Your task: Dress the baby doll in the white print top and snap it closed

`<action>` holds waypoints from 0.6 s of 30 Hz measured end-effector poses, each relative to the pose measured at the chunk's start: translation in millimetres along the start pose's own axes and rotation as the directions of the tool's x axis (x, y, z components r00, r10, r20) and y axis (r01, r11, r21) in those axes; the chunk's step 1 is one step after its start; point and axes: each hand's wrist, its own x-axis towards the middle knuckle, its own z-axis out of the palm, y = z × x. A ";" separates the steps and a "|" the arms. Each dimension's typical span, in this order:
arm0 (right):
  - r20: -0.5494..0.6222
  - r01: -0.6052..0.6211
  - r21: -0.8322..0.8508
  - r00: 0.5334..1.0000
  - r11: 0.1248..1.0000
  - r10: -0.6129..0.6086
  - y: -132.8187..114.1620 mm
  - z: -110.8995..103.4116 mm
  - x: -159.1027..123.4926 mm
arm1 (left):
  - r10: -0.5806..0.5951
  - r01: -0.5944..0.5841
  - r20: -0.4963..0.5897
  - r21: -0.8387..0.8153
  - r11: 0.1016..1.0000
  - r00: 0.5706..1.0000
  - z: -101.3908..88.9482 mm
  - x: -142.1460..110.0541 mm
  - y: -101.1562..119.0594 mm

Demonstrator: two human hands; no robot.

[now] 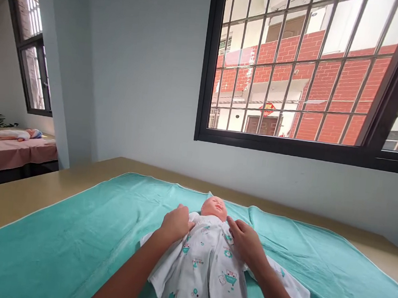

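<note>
A baby doll (214,207) lies face up, its head bare above the collar. White baby clothes (201,263) with green and grey prints cover its body, with one sleeve stretched out to the right. At the doll's shoulder on the left side, my left hand (176,223) is closed on the edge of the cloth near the collar. My right hand (246,239) grips the other shoulder of the clothes, its fingertips close to the doll's neck. The doll's arms and legs are hidden under the fabric.
A turquoise blanket (88,222) is spread beneath the doll on a wooden table (75,178). Behind it stand a grey wall (149,77) and a barred window (292,144). At the far left, another table with a pink cloth (14,151) holds a bundle.
</note>
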 end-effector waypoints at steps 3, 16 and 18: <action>0.001 0.026 -0.142 1.000 0.990 -0.026 -19.1 5.7 -15.4 | -0.014 0.011 -0.038 -0.085 0.996 0.999 7.0 5.7 -5.0; 0.266 0.141 -0.134 0.959 0.981 -0.102 -45.2 -6.0 -34.7 | 0.418 0.075 0.322 -0.858 0.509 0.849 -49.0 -32.3 41.7; 0.302 0.056 -0.002 0.952 0.998 -0.053 -38.3 -7.3 -27.7 | 0.515 0.056 0.332 -0.876 0.478 0.791 -57.7 -38.9 46.9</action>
